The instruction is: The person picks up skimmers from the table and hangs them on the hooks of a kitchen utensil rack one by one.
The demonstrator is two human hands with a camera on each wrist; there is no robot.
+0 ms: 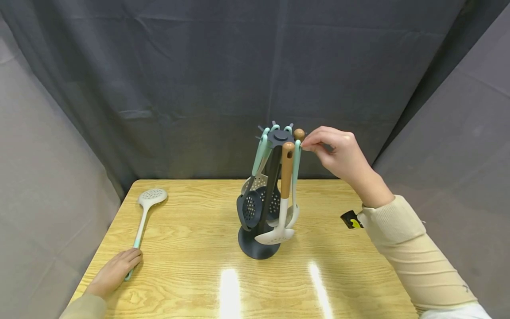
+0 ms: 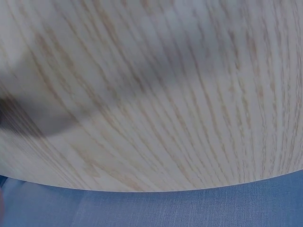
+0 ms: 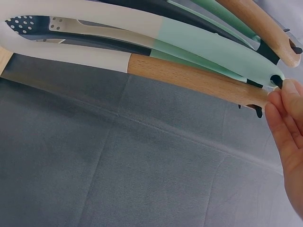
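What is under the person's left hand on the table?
The mint end of a skimmer's handle lies under the left hand; its fingers cover the tip. The perforated head rests in view on the table.

The table (image 1: 191,230) is pale wood with a bold grain and a glossy varnish that throws back two bright streaks of light near 6 o'clock. The rack (image 1: 256,248) looks like matt dark plastic. The utensils hanging on it have smooth handles, some unvarnished brown wood (image 3: 189,78), others satin mint and white plastic or silicone (image 3: 208,45). The skimmer (image 1: 145,212) lying at 9 o'clock has the same matt white-to-mint finish. The backdrop (image 1: 179,79) is dull grey cloth, softly creased.
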